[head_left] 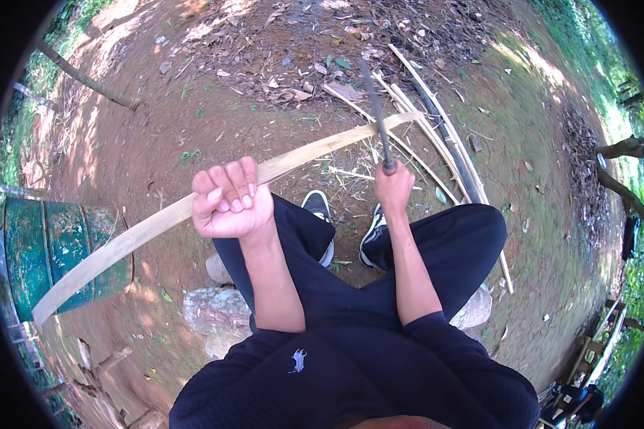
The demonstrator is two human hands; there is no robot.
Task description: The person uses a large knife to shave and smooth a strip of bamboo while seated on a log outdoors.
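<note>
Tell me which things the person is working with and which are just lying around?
In use:
left hand gripping the bamboo strip
right hand gripping the long knife

Lying about:
bamboo slats
green drum
stones
dry leaves

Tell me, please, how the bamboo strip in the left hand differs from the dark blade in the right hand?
The bamboo strip is pale tan, while the blade is dark grey. The strip is long, wide and bowed, running from beside the green drum to beyond the blade; the blade is short, narrow and straight. The left hand grips the strip near its middle, whereas the right hand holds the blade by its lower end. Both are clasped in closed fists.
</note>
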